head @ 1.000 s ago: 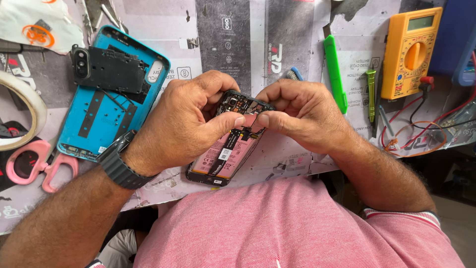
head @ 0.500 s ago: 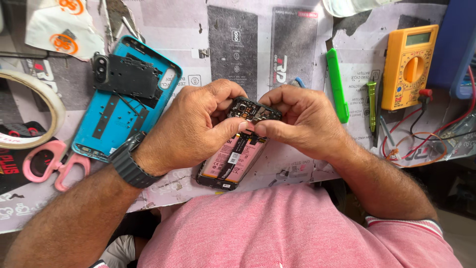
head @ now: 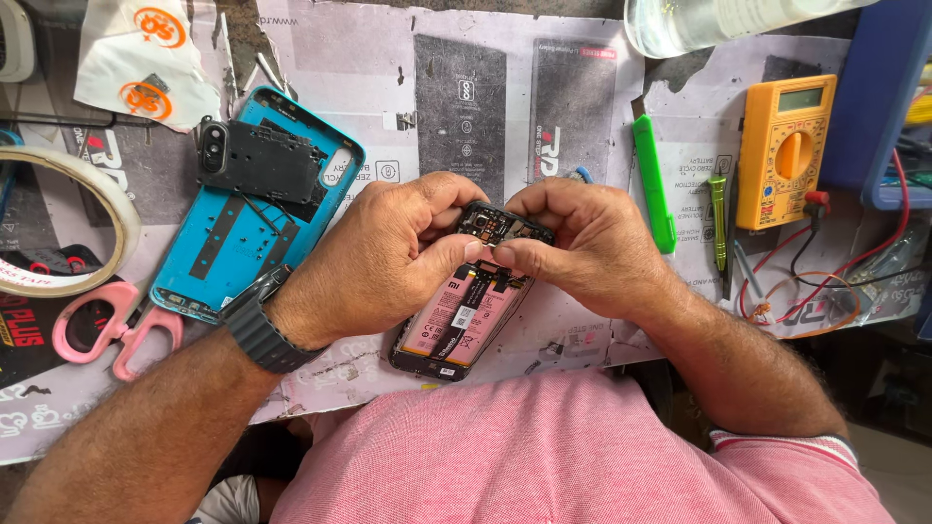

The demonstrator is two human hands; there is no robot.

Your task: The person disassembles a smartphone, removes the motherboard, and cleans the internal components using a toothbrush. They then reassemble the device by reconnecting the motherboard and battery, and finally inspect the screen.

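You are gripping the opened smartphone (head: 464, 312) above the tabletop (head: 544, 87) edge with left hand (head: 388, 257) and right hand (head: 582, 243) closed, fingertips pinching its upper board, its blue back cover (head: 228, 252) already lying removed nearby.

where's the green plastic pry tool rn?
Head view, right of centre: the slim green plastic pry tool lies on the printed paper bench cover, just beyond the right hand, between it and the yellow multimeter.

The opened phone (head: 464, 315) shows a pink battery in a black frame. The back cover (head: 233, 243) is bright blue, the multimeter (head: 784, 146) orange-yellow, the scissors (head: 112, 330) pink.
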